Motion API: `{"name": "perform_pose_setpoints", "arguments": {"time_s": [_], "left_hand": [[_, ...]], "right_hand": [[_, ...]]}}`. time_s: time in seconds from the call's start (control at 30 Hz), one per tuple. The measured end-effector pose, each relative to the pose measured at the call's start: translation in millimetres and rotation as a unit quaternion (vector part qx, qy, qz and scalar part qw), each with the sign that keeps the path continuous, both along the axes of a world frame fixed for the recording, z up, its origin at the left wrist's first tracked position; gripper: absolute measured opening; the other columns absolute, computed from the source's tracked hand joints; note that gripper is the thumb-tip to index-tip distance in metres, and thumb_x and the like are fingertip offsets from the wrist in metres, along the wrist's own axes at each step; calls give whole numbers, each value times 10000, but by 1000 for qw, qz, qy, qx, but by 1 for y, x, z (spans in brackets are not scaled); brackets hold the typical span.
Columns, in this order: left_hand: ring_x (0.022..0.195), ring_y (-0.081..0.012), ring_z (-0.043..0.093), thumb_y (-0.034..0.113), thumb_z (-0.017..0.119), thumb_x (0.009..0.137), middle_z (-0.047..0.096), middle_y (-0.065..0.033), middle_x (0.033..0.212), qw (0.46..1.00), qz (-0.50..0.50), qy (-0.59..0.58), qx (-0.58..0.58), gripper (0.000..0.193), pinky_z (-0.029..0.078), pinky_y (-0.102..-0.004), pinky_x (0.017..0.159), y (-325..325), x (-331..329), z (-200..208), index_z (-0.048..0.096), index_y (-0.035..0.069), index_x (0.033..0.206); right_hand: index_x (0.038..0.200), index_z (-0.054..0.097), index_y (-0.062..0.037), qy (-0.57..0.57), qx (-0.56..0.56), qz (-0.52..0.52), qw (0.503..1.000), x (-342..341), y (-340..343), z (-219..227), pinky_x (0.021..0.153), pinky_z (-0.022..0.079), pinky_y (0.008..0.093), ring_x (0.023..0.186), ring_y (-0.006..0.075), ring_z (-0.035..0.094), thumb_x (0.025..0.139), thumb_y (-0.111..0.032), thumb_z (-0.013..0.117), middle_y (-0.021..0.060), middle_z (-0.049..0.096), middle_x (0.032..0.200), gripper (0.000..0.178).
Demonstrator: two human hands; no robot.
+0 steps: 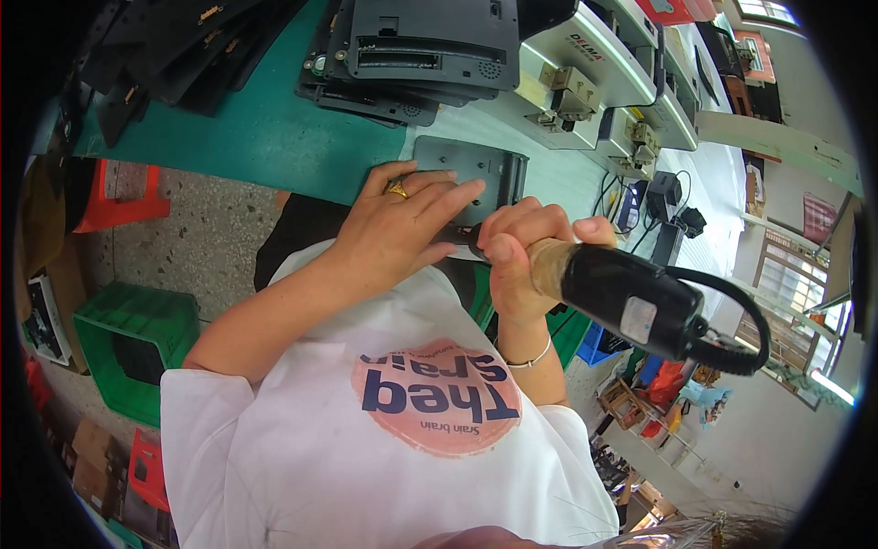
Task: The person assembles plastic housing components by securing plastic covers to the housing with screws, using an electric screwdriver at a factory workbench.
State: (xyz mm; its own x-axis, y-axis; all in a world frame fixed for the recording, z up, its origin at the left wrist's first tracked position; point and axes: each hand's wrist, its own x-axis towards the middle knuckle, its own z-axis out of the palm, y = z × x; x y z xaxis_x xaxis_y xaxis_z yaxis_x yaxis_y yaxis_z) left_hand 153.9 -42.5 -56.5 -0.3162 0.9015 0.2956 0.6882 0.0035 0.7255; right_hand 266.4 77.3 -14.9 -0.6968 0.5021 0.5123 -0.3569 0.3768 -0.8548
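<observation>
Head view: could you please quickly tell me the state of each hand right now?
Left hand: open, laid over the dark panel.
Right hand: closed, holding the corded black tool.

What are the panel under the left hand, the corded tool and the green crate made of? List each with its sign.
Panel: probably dark plastic, matte, judging by its low sheen and ridged edge; coated metal possible.
Corded tool: likely hard black plastic, glossy, given its bright reflections; the tan wrap looks like tape.
Green crate: seemingly rigid plastic, smooth-looking, with a thick, evenly coloured rim.
</observation>
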Motion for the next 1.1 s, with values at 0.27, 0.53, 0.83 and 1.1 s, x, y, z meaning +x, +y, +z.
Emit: {"name": "perform_pose_setpoints", "arguments": {"time_s": [0.27,0.53,0.83,1.1], "left_hand": [[1177,-187,550,231,808,702,600,-42,1198,1000,-3,10,-15,796,326,-444,1061,2,2,3,429,171,1399],[1186,-202,546,230,805,718,591,-48,1250,1000,-3,2,-16,799,328,-454,1059,2,3,-1,417,172,1414],[1187,-202,544,248,806,720,594,-56,1245,1000,1,-5,-17,799,326,-454,1062,0,2,-2,422,180,1418],[1215,-218,504,239,838,634,566,-29,1208,999,-21,32,-32,874,331,-426,1044,6,-1,9,424,177,1401]], "right_hand": [[1180,309,-85,-4,-2,-53,999,-6,-1,-3,641,467,279,601,156,560,820,46,701,60,582,732,548],[1359,238,-60,24,-91,-41,995,-5,-3,3,639,461,280,621,160,571,818,60,690,64,589,728,716],[1216,276,-101,45,-76,-63,994,-6,-6,1,629,480,294,580,184,567,830,60,683,73,582,716,583],[1187,329,-145,-6,44,-39,998,-7,-4,0,515,482,331,546,193,505,846,23,696,51,520,681,528]]}}
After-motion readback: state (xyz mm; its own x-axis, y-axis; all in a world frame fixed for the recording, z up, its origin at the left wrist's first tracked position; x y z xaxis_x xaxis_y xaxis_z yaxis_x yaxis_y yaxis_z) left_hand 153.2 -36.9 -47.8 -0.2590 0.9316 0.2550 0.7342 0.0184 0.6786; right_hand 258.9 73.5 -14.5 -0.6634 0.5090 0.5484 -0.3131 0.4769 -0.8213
